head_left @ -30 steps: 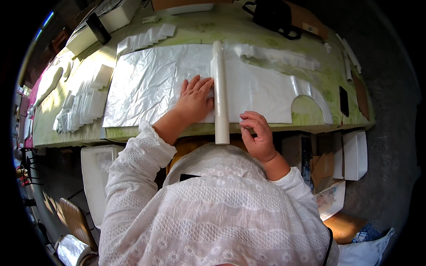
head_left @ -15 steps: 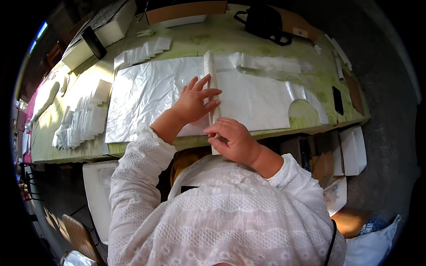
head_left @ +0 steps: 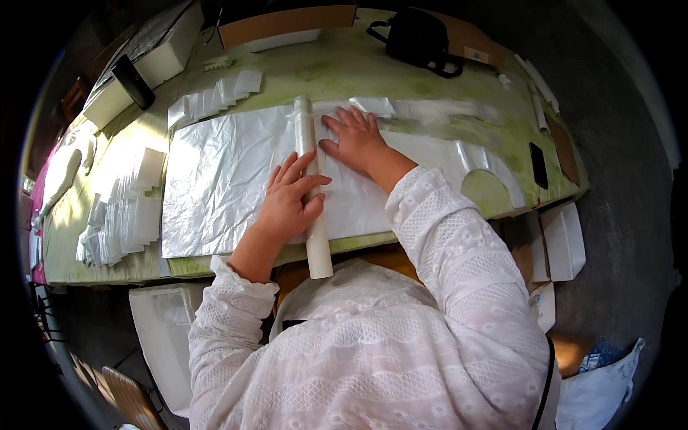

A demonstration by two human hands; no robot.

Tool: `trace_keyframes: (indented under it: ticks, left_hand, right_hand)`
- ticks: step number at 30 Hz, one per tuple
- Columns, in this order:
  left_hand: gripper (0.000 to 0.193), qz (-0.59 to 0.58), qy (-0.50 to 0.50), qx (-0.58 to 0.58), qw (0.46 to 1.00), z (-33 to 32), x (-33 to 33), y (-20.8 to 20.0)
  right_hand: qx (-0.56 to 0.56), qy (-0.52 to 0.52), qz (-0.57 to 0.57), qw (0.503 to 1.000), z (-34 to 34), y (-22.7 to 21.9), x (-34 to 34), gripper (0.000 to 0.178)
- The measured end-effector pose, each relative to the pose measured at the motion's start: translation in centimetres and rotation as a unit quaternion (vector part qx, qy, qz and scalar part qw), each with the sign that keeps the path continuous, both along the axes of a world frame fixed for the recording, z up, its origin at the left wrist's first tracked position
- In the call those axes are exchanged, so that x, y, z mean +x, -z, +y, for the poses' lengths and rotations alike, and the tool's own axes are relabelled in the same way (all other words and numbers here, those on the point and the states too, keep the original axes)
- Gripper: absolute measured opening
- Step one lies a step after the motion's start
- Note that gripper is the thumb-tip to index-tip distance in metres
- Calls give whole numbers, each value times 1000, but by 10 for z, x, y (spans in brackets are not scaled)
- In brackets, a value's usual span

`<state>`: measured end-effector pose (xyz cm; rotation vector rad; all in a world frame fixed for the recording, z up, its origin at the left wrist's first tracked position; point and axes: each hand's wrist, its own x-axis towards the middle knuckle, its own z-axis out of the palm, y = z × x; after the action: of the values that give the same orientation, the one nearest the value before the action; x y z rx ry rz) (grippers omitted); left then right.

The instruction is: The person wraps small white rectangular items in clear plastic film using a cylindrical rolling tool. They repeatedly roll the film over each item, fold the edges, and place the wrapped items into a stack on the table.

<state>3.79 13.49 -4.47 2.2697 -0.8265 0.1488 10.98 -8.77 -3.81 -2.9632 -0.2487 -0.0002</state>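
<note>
A long whitish roll of plastic film (head_left: 320, 251) lies lengthwise across a flat sheet of clear-white plastic (head_left: 215, 183), its near end poking past the table's front edge. My left hand (head_left: 292, 197) rests over the roll's middle with the fingers apart, not wrapped round it. To the right of the roll, my right hand (head_left: 357, 143) lies flat with spread fingers on the plastic, near its far edge. Strips of clear plastic (head_left: 444, 110) lie just beyond that hand. A curved piece of clear film (head_left: 505, 175) lies at the sheet's right end.
Stacks of small clear bags (head_left: 132, 208) lie at the left, with another row (head_left: 218, 94) farther back. A black phone (head_left: 538, 165) is at the right. Behind stand a black bag (head_left: 419, 39), a cardboard box (head_left: 287, 25) and a dark cylinder (head_left: 134, 82).
The roll has moved left across the plastic with my left hand on it. My right hand has gone from the roll's near end to the far part of the sheet, flattening out.
</note>
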Motion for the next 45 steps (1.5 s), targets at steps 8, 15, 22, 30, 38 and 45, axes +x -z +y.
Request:
trace_keyframes:
  ticks: [8,15,22,30,38,45]
  left_hand:
    - [31,20,-6,-14,1000,-4,-2,-7]
    - [31,-27,-2,-36,999,-6,-3,-5]
    - [31,-22,-8,-42,999,-5,-4,-10]
    - [36,7,-73,-150,986,3,0,8]
    - [27,-51,75,-270,958,16,11,-24]
    - [41,46,97,59,992,60,22,-35]
  right_hand:
    - [35,509,113,853,-221,-33,-9,74]
    - [-50,403,-153,901,-289,-3,-63,65]
    - [20,173,-36,984,-91,3,-52,67]
    - [136,-220,-241,936,14,-15,-99,68]
    - [232,-292,-95,923,87,-1,-102,30]
    - [316,-337,-212,861,90,-7,-124,18]
